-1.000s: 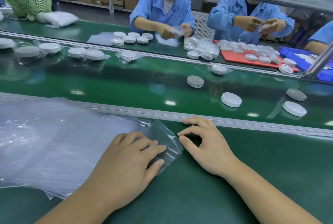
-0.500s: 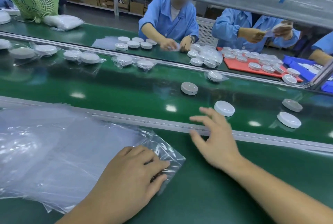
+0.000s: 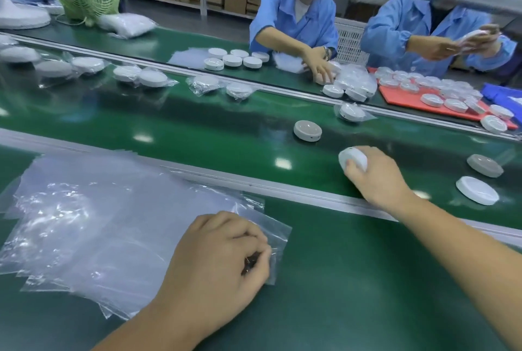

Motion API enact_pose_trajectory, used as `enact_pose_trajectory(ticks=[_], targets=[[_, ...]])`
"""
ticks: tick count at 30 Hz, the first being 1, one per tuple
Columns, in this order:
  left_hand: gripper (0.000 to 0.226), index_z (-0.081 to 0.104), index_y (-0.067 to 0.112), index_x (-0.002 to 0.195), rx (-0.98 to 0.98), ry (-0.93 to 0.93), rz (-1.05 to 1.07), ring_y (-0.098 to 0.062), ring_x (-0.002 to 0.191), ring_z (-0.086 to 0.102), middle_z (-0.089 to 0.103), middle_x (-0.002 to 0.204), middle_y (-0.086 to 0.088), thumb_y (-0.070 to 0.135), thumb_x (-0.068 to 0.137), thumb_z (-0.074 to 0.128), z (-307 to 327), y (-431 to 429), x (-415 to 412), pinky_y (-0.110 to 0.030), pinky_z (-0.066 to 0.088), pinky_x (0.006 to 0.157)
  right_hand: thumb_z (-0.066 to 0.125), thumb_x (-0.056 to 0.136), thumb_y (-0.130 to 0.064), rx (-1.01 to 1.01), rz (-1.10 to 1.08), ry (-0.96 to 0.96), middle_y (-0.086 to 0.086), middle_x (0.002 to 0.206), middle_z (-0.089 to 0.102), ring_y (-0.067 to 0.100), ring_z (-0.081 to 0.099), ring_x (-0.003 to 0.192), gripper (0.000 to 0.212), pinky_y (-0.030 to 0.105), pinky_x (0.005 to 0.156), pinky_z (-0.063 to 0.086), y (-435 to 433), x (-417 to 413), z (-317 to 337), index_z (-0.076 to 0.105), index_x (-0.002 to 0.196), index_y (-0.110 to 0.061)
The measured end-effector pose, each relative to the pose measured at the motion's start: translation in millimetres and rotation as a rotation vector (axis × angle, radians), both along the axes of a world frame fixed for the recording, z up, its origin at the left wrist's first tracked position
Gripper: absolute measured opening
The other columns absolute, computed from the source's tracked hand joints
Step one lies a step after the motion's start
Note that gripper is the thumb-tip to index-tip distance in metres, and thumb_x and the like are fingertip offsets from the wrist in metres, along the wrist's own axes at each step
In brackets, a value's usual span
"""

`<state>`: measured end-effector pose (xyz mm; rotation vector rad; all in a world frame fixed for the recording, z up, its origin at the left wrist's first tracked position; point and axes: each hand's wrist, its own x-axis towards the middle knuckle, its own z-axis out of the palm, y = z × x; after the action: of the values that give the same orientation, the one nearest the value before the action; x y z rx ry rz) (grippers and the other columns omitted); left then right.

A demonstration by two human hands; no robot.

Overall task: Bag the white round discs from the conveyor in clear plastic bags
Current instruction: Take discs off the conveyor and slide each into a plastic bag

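White round disc is gripped by the curled fingers of the right hand at the conveyor, past the metal rail that is crossed by the forearm. A corner of the top clear bag (one of a loose stack spread on the near table) seems to be pinched by the curled left hand, though the fingertips are hidden. A grey-topped disc is seen just beyond, with bagged discs along the far edge.

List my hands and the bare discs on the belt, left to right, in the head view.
Left hand pinching a clear plastic bag → grey-topped round disc → right hand gripping a white round disc → flat-lying white round disc.
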<state>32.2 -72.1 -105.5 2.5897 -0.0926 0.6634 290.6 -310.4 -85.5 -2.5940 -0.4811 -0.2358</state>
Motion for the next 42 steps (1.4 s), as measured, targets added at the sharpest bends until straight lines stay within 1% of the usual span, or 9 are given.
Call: enact_pose_trajectory(ticks=[4, 10, 13, 18, 22, 27, 34, 39, 42], targets=[[0.024, 0.070, 0.036, 0.068, 0.020, 0.057, 0.142, 0.002, 0.090, 0.055, 0.064, 0.082, 0.033, 0.044, 0.085, 0.054, 5.9, -0.8, -2.0, -0.024, 0.034, 0.088, 0.064, 0.089, -0.026, 0.024, 0.432, -0.101, -0.021, 0.120, 0.044, 0.002, 0.054, 0.110, 0.045, 0.008, 0.093, 0.038, -3.0, -92.5, 8.5, 0.058, 0.129, -0.046], [0.028, 0.073, 0.040, 0.080, -0.051, 0.073, 0.099, 0.005, 0.094, 0.058, 0.067, 0.081, 0.031, 0.048, 0.089, 0.047, 10.0, -6.8, -3.4, -0.021, 0.036, 0.090, 0.053, 0.092, -0.012, -0.138, 0.709, -0.437, -0.012, 0.136, 0.063, 0.024, 0.060, 0.111, 0.046, 0.037, 0.092, 0.051, 4.1, -153.8, -6.1, 0.066, 0.130, -0.034], [0.028, 0.074, 0.042, 0.103, -0.229, 0.116, -0.103, 0.010, 0.104, 0.058, 0.066, 0.104, 0.036, 0.056, 0.088, 0.054, 10.2, -8.7, -6.5, -0.013, 0.043, 0.092, 0.070, 0.090, -0.004, 0.140, 0.653, -0.366, -0.008, 0.121, 0.062, 0.013, 0.063, 0.104, 0.043, 0.024, 0.087, 0.052, 12.0, -161.8, -12.7, 0.070, 0.121, -0.032], [0.065, 0.055, 0.046, 0.134, -0.318, 0.026, -0.208, 0.019, 0.111, 0.054, 0.053, 0.130, 0.040, 0.051, 0.076, 0.081, 6.4, -14.1, -9.4, 0.002, 0.038, 0.085, 0.087, 0.079, -0.044, 0.761, 0.490, -0.103, -0.013, 0.104, 0.074, 0.017, 0.073, 0.102, 0.026, 0.030, 0.087, 0.058, 28.5, -184.6, -13.3, 0.071, 0.099, -0.039], [0.041, 0.060, 0.039, 0.126, -0.420, -0.185, -0.245, 0.007, 0.107, 0.064, 0.064, 0.121, 0.028, 0.030, 0.088, 0.076, 3.9, -21.3, -7.7, -0.007, 0.047, 0.086, 0.083, 0.079, -0.054, 0.702, 0.508, 0.084, -0.013, 0.145, 0.061, 0.017, 0.051, 0.142, 0.024, 0.033, 0.110, 0.046, 33.0, -192.9, -11.3, 0.081, 0.096, -0.036], [0.008, 0.067, 0.030, 0.102, -0.551, -0.222, -0.226, -0.009, 0.103, 0.067, 0.065, 0.110, 0.016, 0.028, 0.095, 0.064, 6.9, -20.6, -3.8, -0.011, 0.046, 0.084, 0.079, 0.082, -0.057, 0.638, 0.552, 0.152, -0.011, 0.103, 0.078, 0.011, 0.074, 0.090, 0.028, 0.025, 0.076, 0.057, 45.2, -193.7, -0.7, 0.081, 0.100, -0.035], [0.029, 0.064, 0.029, 0.107, 0.106, -0.125, 0.086, -0.023, 0.112, 0.055, 0.061, 0.113, 0.011, 0.047, 0.086, 0.056, 6.2, -0.7, 0.1, -0.039, 0.039, 0.088, 0.056, 0.101, -0.037, 0.351, 0.161, -0.011, -0.007, 0.058, 0.054, 0.010, 0.049, 0.057, 0.035, 0.021, 0.053, 0.034, 77.9, -68.3, 14.6, 0.050, 0.070, -0.022], [0.042, 0.075, 0.032, 0.097, 0.321, 0.150, 0.128, -0.035, 0.118, 0.061, 0.071, 0.115, 0.006, 0.062, 0.075, 0.055, -3.6, 1.5, 2.4, -0.050, 0.044, 0.094, 0.047, 0.108, -0.025, 0.650, -0.174, 0.492, 0.006, 0.100, 0.075, 0.019, 0.067, 0.085, 0.023, 0.028, 0.063, 0.047, 103.1, 38.1, 26.6, 0.062, 0.122, -0.015], [0.045, 0.076, 0.033, 0.098, 0.334, 0.191, 0.117, -0.032, 0.109, 0.067, 0.072, 0.117, 0.005, 0.064, 0.074, 0.054, -5.0, 3.1, 3.9, -0.050, 0.055, 0.087, 0.058, 0.103, -0.024, 0.469, -0.039, 0.534, 0.002, 0.114, 0.075, 0.016, 0.068, 0.095, 0.012, 0.029, 0.073, 0.052, 125.8, 24.2, 24.2, 0.069, 0.103, -0.028]])
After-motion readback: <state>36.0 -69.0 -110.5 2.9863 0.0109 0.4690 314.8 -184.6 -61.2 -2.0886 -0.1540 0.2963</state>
